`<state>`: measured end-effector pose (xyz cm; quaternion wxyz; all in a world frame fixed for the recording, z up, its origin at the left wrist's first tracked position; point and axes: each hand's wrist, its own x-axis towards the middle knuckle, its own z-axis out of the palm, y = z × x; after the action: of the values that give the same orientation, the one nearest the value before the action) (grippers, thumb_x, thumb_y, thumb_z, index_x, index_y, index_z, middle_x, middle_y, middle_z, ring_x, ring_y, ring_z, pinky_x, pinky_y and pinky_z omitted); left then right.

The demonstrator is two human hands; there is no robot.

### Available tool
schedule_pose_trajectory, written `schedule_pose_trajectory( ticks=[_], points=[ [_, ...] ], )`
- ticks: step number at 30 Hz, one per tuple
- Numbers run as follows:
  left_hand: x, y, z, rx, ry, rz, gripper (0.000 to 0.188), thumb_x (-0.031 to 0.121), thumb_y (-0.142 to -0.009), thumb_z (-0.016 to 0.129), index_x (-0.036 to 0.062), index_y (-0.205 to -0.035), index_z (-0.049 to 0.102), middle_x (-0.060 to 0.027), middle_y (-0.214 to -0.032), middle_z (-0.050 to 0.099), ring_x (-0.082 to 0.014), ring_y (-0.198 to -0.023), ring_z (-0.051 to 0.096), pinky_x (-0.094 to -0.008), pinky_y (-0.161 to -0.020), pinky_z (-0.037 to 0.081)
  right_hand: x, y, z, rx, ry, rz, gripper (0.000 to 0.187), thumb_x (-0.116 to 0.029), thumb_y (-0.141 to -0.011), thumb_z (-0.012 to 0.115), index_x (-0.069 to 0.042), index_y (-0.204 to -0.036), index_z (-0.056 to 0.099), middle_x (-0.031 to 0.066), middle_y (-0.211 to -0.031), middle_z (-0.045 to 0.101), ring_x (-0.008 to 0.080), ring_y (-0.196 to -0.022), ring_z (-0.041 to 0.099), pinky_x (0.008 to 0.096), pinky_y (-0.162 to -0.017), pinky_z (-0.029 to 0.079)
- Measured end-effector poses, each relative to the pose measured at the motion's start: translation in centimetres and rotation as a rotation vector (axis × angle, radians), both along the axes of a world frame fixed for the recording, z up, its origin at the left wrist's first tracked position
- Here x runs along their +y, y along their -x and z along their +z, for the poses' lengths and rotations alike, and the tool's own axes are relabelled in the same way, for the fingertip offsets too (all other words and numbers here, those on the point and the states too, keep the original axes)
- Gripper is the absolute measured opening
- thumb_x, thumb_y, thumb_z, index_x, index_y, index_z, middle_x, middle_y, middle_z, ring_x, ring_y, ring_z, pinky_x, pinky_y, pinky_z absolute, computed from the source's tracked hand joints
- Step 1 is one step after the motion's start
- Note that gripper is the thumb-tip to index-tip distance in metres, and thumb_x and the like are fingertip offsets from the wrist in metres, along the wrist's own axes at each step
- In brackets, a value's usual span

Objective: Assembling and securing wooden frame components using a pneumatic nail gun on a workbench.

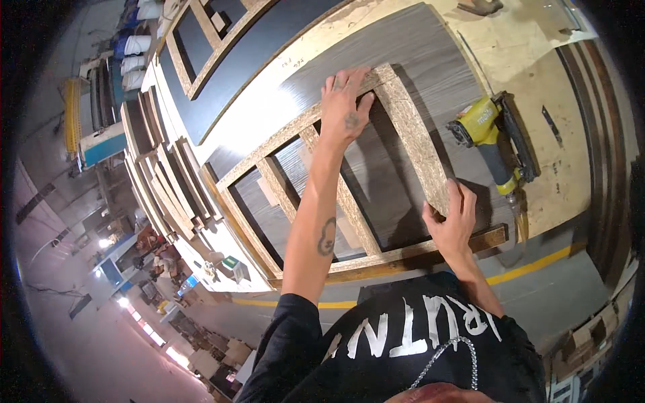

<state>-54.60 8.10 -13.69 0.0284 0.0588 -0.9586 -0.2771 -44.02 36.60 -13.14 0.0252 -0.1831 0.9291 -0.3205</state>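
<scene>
A ladder-like frame (pixel 279 140) of chipboard strips lies on a grey wood-grain panel (pixel 410 37). My left hand (pixel 344 113) is closed over its far rail near the right corner, fingers on the far side and thumb on the near side. A wide chipboard strip (pixel 413 134) spans the frame's right end. Around the near end of that strip my right hand (pixel 454 218) is closed, thumb on its left and fingers on its right. To the right of the frame a yellow-green and black nail gun (pixel 485 127) lies on its side, a hose at its handle.
Another frame (pixel 195 84) rests on a dark panel (pixel 218 111) at the far left. Stacked wooden strips (pixel 171 181) stand left of the table. A small dark tool (pixel 551 124) lies right of the nail gun. Long dark boards (pixel 594 134) line the right edge.
</scene>
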Motion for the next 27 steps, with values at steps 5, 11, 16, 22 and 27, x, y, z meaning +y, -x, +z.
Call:
schedule_pose_trajectory(
  ticks=[5,11,16,22,27],
  points=[
    [-0.2,0.0,0.3,-0.048,0.053,0.04,0.045,0.017,-0.087,0.068,0.0131,-0.13,0.059,-0.0154,-0.123,0.06,-0.0378,-0.115,0.051,-0.0499,-0.103,0.039,-0.1,0.2,0.0,-0.023,0.027,0.016,0.062,-0.019,-0.075,0.08,0.004,-0.125,0.052,0.0201,-0.114,0.05,0.0353,-0.101,0.052,0.0455,-0.08,0.048],
    [0.1,0.1,0.1,-0.046,0.05,0.04,0.044,0.02,-0.09,0.068,0.0139,-0.132,0.058,-0.0135,-0.127,0.059,-0.0363,-0.119,0.05,-0.0505,-0.104,0.039,0.3,0.3,0.1,-0.067,-0.004,0.043,0.065,-0.019,-0.075,0.08,0.004,-0.128,0.051,0.0201,-0.116,0.048,0.0344,-0.101,0.052,0.0448,-0.08,0.048],
    [0.3,0.1,0.1,-0.064,0.044,0.053,0.043,0.017,-0.091,0.066,0.0141,-0.133,0.058,-0.0131,-0.13,0.057,-0.036,-0.12,0.049,-0.0507,-0.104,0.04,0.4,0.6,0.3,-0.095,-0.006,0.079,0.066,-0.019,-0.077,0.08,0.004,-0.13,0.049,0.0214,-0.117,0.046,0.0344,-0.104,0.05,0.046,-0.082,0.047],
    [-0.3,-0.2,0.2,-0.055,0.064,0.033,0.043,0.016,-0.091,0.065,0.0135,-0.133,0.057,-0.0118,-0.131,0.057,-0.0354,-0.12,0.049,-0.0499,-0.104,0.04,-2.8,2.6,1.4,-0.119,-0.064,0.11,0.074,-0.023,-0.081,0.078,0.008,-0.138,0.042,0.0232,-0.123,0.045,0.0384,-0.114,0.046,0.0508,-0.094,0.042],
    [0.2,0.1,0.0,-0.063,0.031,0.033,0.043,0.015,-0.091,0.065,0.0135,-0.133,0.057,-0.0113,-0.13,0.057,-0.0346,-0.12,0.049,-0.0486,-0.104,0.039,-10.9,9.9,0.9,-0.064,0.044,0.028,0.076,-0.014,-0.074,0.081,0.007,-0.136,0.042,0.0241,-0.133,0.044,0.0395,-0.115,0.049,0.0461,-0.096,0.044]
  ],
)
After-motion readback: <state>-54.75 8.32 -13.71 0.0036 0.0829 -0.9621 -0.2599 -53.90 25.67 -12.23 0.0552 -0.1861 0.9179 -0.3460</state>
